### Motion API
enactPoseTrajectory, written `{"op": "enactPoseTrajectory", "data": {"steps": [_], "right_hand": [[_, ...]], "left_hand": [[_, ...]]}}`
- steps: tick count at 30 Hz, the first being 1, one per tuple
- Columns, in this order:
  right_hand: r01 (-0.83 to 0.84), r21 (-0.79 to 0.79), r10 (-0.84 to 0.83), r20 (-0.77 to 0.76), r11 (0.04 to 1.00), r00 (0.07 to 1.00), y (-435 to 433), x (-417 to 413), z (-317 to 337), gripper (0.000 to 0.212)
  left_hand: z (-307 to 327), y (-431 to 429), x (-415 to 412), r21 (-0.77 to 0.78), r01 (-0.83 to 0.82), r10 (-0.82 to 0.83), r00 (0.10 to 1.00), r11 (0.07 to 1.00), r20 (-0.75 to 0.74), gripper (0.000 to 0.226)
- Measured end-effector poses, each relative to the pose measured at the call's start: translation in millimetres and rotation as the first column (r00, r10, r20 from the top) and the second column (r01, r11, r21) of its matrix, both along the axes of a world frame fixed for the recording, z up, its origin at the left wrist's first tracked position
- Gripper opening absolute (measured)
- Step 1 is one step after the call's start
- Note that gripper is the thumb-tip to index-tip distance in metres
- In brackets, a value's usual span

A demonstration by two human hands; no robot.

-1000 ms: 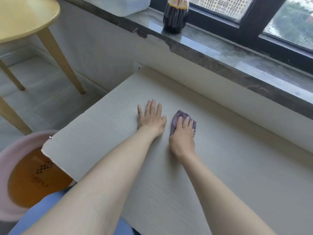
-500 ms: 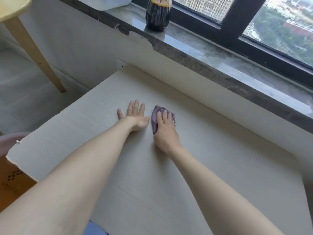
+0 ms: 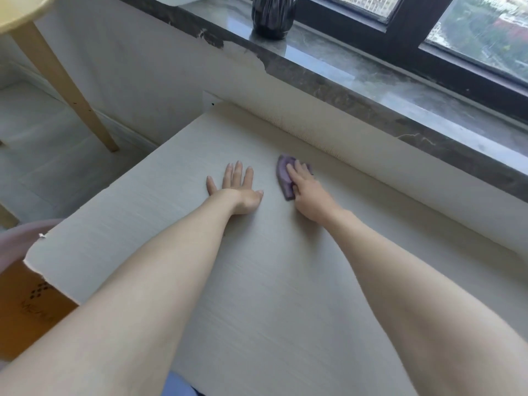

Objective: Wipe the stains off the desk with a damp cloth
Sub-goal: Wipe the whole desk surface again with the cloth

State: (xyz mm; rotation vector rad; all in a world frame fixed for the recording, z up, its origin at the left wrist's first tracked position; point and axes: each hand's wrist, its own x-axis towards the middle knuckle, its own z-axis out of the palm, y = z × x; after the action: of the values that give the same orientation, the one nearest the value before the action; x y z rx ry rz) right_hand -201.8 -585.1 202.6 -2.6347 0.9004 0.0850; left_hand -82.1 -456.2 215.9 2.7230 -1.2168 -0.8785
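A pale wood-grain desk (image 3: 285, 281) fills the middle of the view. My left hand (image 3: 237, 190) lies flat on it, palm down, fingers spread and straight. A small purple cloth (image 3: 283, 174) lies on the desk just to the right of that hand, near the far edge. My right hand (image 3: 307, 191) presses on the cloth with straight fingers and covers most of it. A gap of bare desk separates the two hands. I can make out no stain on the desk surface.
A dark stone windowsill (image 3: 371, 90) runs behind the desk, with a dark ribbed bottle (image 3: 273, 17) standing on it. A light wooden table leg (image 3: 65, 84) stands at the left. A pink basin (image 3: 17, 244) holding an orange object (image 3: 31, 310) sits below the desk's left corner.
My right hand has slid the cloth to the right and farther from me, away from my left hand. The left hand stays flat in place. The view has shifted.
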Motion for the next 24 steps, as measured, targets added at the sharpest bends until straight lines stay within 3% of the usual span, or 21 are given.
{"op": "enactPoseTrajectory", "data": {"steps": [3, 8, 13, 15, 18, 21, 24], "right_hand": [[0.203, -0.163, -0.196, 0.061, 0.965, 0.979, 22, 32, -4, 0.057], [-0.062, -0.074, 0.065, 0.041, 0.995, 0.997, 22, 35, -5, 0.064], [0.258, -0.170, -0.251, 0.064, 0.951, 0.966, 1, 46, -5, 0.057], [0.186, -0.181, -0.179, 0.057, 0.966, 0.982, 8, 50, -7, 0.057], [-0.008, -0.014, 0.009, 0.073, 1.000, 0.997, -5, 30, -1, 0.057], [0.113, 0.010, -0.113, 0.078, 0.994, 0.991, -34, 24, 8, 0.056], [0.216, -0.142, -0.211, 0.055, 0.966, 0.976, -22, 44, -3, 0.056]], "left_hand": [[1, -1, 2, 0.004, 0.002, -0.002, 1.000, 1.000, -0.001, 0.062], [-5, -3, 2, 0.002, -0.002, 0.002, 1.000, 1.000, 0.001, 0.063], [0, -2, 4, 0.005, 0.015, -0.015, 1.000, 1.000, -0.020, 0.061], [0, -2, 6, 0.021, 0.018, -0.017, 0.999, 1.000, -0.031, 0.061], [-1, -2, 5, 0.013, 0.023, -0.023, 0.999, 1.000, -0.030, 0.061], [-1, -2, 4, 0.002, 0.021, -0.021, 0.999, 1.000, -0.029, 0.061], [0, -2, 6, 0.025, 0.033, -0.033, 0.999, 0.999, -0.026, 0.061]]}}
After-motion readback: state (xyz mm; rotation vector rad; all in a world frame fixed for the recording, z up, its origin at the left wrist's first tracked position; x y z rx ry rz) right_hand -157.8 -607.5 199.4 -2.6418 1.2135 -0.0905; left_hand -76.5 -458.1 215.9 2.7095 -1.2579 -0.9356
